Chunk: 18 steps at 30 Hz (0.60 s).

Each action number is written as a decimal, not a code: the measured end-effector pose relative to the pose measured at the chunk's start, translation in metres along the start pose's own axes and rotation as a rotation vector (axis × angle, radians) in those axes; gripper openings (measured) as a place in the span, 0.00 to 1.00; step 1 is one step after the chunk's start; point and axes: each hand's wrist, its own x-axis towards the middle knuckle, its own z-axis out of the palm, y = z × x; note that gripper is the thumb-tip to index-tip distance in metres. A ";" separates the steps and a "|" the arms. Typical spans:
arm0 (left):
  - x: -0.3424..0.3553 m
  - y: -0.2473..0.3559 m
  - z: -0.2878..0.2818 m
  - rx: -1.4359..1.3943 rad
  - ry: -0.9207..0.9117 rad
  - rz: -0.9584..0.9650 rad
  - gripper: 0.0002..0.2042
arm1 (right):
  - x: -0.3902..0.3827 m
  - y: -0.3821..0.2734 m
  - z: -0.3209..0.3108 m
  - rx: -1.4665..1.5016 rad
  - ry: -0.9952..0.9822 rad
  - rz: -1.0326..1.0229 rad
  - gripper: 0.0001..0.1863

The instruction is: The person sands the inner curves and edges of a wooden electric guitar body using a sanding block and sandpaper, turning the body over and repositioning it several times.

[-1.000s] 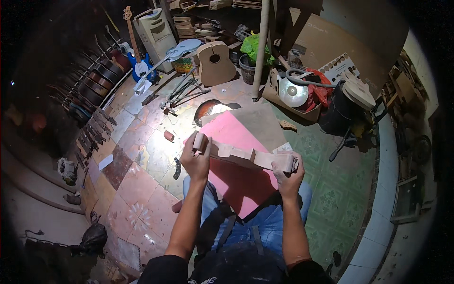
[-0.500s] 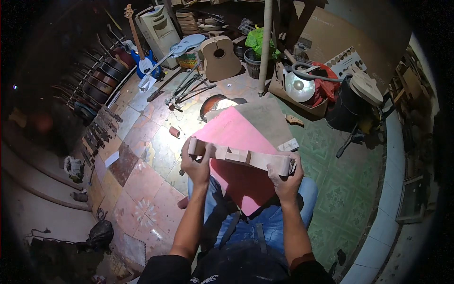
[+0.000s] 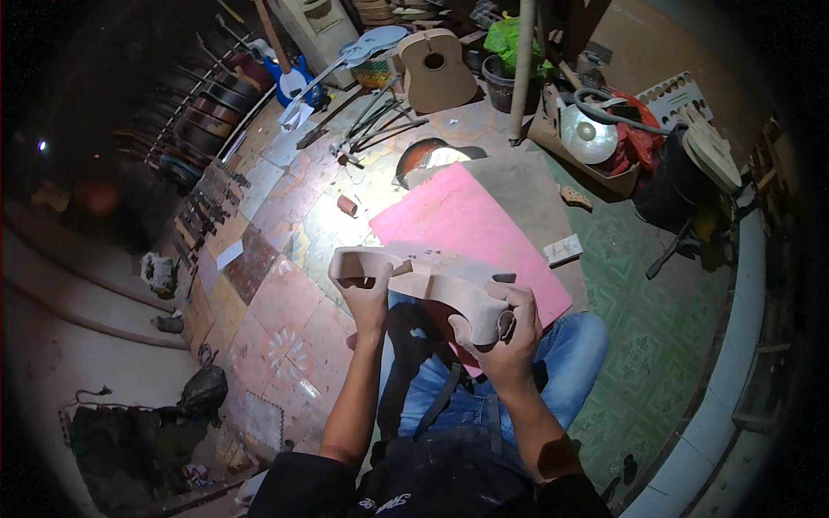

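Note:
Raised above my lap is a bare wooden guitar body, seen mostly along its pale, curved edge, with a notch near its middle. My left hand is closed round its left end, thumb on the near edge. At the lower right end, my right hand grips it with the thumb beneath and fingers over the edge. Below and beyond it, a pink board lies slanted across my legs, partly covered by the body. A small white block or box sits right of the pink board.
Beyond the board lie a sunburst guitar body and a rust-coloured roll. An acoustic guitar body stands at the back. Guitars line a rack at left. A cardboard box and dark bin stand at right.
The guitar body has tilted: its right end has dropped towards me and more of its upper face shows. My right hand moved down with it. The whole view has shifted.

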 end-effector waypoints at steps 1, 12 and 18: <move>-0.001 0.003 -0.001 0.016 -0.009 -0.001 0.36 | 0.000 -0.001 0.001 0.003 0.012 -0.012 0.33; 0.012 0.013 -0.005 0.226 0.108 0.386 0.19 | 0.000 0.007 -0.004 0.068 0.019 -0.001 0.35; -0.002 0.015 0.011 0.245 0.119 0.101 0.29 | 0.003 0.006 -0.002 0.081 0.005 0.018 0.35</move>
